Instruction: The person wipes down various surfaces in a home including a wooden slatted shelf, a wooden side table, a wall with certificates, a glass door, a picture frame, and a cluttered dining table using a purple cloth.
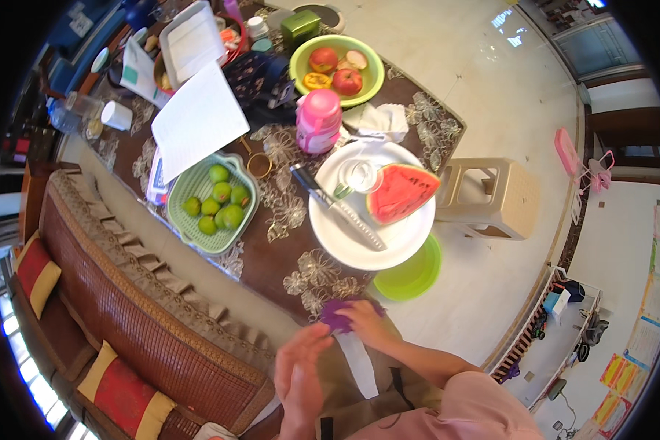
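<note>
My right hand (367, 325) grips a purple cloth (336, 314) at the table's near corner. My left hand (302, 366) is raised beside it, fingers loosely extended and slightly blurred, fingertips close to the cloth's edge; I see nothing in it. Beyond them, a large white plate (330, 242) bears a cut wedge of watermelon (404, 192), a transparent glass cup (361, 175) and a kitchen knife (357, 225) with a black handle. The handle sticks out over the plate's left rim.
A pale green basket (198, 242) holds several green fruits. Behind the plate stand a pink bottle (319, 121) and a yellow-green fruit bowl (378, 88). A green basin (412, 275) sits below the table's right edge, near a beige plastic stool (506, 198). A sofa (143, 291) runs along the left.
</note>
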Available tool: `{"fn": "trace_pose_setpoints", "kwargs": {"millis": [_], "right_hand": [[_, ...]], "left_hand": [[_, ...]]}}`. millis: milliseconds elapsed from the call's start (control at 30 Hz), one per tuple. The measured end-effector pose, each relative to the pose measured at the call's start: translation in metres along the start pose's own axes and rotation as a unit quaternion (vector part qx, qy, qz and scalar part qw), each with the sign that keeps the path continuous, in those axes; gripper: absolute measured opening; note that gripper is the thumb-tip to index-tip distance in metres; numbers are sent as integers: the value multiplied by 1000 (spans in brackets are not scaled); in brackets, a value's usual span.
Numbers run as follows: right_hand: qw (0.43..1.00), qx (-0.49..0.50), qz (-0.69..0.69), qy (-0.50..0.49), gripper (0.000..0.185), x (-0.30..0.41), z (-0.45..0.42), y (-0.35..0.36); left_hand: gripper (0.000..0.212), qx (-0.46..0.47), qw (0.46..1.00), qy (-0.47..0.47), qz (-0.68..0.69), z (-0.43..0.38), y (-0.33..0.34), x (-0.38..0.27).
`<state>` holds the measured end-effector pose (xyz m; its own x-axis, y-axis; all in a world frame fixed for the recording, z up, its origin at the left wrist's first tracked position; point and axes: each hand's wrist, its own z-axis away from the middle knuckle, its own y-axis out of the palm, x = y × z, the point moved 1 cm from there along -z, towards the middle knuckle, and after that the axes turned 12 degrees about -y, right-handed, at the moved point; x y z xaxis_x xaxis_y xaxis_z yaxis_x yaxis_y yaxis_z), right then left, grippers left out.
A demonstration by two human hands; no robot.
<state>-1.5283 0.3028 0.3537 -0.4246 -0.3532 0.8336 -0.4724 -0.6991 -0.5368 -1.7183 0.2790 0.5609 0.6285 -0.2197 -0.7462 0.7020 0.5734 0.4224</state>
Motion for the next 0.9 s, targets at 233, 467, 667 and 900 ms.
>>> {"fn": "trace_pose_setpoints", "kwargs": {"millis": [233,467,667,900], "right_hand": [[851,-450,-141,232,28,-102,-18,-238],[870,-449,147,142,38,-254,-205,-362],[953,-176,238,-65,41,-201,-242,-298],[948,-200,245,-31,42,-222,-216,-330]], "left_hand": [[33,-173,973,-76,-131,-56,7,36],[33,-73,891,76,-442,-138,75,37],[35,4,845,176,-506,-226,149,26],[39,-7,731,229,-643,-342,196,59]]}}
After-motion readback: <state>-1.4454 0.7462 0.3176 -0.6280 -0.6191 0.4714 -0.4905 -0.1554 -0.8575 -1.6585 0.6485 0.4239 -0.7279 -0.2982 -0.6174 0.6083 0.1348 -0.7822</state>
